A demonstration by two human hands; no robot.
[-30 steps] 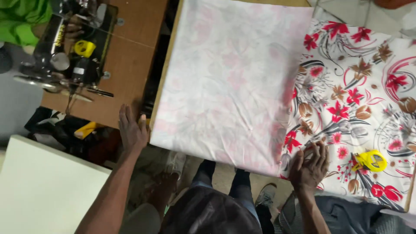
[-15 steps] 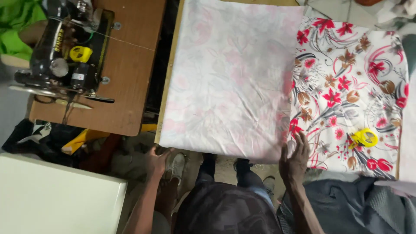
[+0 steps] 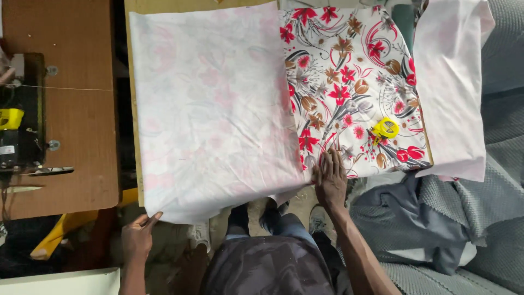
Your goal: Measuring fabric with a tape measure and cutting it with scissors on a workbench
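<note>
A: Looking down on the bench (image 3: 131,65) here. One piece of floral cloth (image 3: 349,82) is lying across it, and its pale underside fold (image 3: 213,109) is covering the left half.

B: Any boxes or bins holding things?

A: None that I am seeing. The one small loose item is a yellow tape measure (image 3: 385,129), sitting on the red-flowered part of the cloth, just right of the right hand.

B: And the hands?

A: Two of them. The left hand (image 3: 136,237) is pinching the near left corner of the fold, fingers closed on its edge. The right hand (image 3: 329,177) is lying flat, fingers spread and released, pressing down where the fold is meeting the print at the near edge.

B: Changed from half a second ago?

A: The view is swinging right. The sewing machine (image 3: 19,125) is sliding off to the far left edge, and more grey cloth (image 3: 480,218) is showing on the right. The left hand is now gripping the corner; before, it was down below the hem. The right hand is staying at the same spot on the seam.

B: Count?

A: One sewing machine, one tape measure, one dark blue garment (image 3: 409,213) beside the grey cloth, two hands.
</note>
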